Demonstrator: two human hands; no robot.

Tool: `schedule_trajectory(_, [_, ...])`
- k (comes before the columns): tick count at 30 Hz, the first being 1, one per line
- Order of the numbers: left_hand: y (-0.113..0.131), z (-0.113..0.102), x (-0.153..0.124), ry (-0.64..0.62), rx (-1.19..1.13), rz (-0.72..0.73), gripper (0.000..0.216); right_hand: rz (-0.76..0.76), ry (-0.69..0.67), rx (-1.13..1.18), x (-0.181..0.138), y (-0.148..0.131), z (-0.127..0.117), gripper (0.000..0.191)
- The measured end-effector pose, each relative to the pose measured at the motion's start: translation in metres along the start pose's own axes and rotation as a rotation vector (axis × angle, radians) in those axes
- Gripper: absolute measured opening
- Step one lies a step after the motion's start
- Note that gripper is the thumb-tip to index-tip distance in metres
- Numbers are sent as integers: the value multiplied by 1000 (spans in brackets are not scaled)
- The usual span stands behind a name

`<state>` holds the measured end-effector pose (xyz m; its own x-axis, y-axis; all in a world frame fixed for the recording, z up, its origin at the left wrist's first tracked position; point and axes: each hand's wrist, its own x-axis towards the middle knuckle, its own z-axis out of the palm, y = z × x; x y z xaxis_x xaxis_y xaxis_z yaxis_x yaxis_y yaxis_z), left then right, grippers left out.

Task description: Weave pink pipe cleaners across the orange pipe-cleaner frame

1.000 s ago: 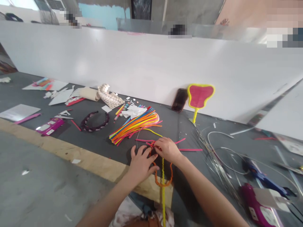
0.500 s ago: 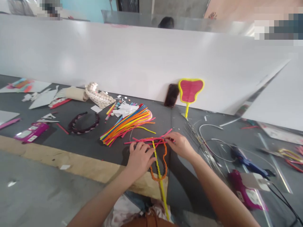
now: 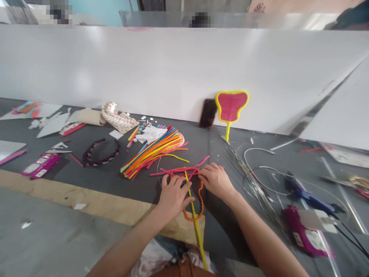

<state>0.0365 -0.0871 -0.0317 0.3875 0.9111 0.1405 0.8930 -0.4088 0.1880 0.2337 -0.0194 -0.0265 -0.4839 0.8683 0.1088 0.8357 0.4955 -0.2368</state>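
Pink pipe cleaners (image 3: 191,169) are laid across one another on the dark counter (image 3: 138,188), at the near middle, directly before the person. By them the far end of a yellow stem (image 3: 198,240) is met; its far part is twisted, and its near end is pointed toward the person. An orange twisted loop (image 3: 201,198) is crossed by this stem. At the right side of the pink pieces, one is pinched between the fingertips of the right hand (image 3: 216,179). The left hand (image 3: 174,194) is placed at their near left, with fingers bent and spread, and with its thumb separated from the index finger; what lies under its palm cannot be told. Farther left, a multicoloured bundle (image 3: 155,152) is seen. At the far right, a yellow-edged red panel (image 3: 232,105) is stood upright beside a phone (image 3: 208,113).
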Motion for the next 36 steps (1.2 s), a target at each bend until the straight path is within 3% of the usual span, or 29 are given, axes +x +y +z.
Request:
schedule_trajectory(3, [0,2,0,10,-20,1,40,101,49,-1,1,5,-2,23])
schedule_trajectory(6, [-1,3,-1,4,-48,-8,39,163,-3,-19,6,11,-4,24])
schedule_trajectory(16, [-6,9,-2,-26,-57,2,41,62,-162,85,41,17,4,19])
schedule_trajectory(21, [-4,-10,2,3,-45,25,31,-22,-183,136,43,22,2,16])
schedule_trajectory(25, [-8,-33,30,57,-6,-88,23,-88,-180,188,41,25,-4,14])
schedule_trajectory(28, [-18,-42,62,-144,-88,-168,26,-118,-168,235,39,23,-11,16])
schedule_trajectory(31, [-27,-42,87,-292,-163,-142,23,-128,-156,279,37,19,-19,19])
schedule_trajectory(34, [-31,-39,96,-360,-230,-130,22,-132,-163,341,36,23,-27,19])
schedule_trajectory(36, [-32,-38,96,-376,-270,-140,22,-89,-201,508,35,33,-32,19])
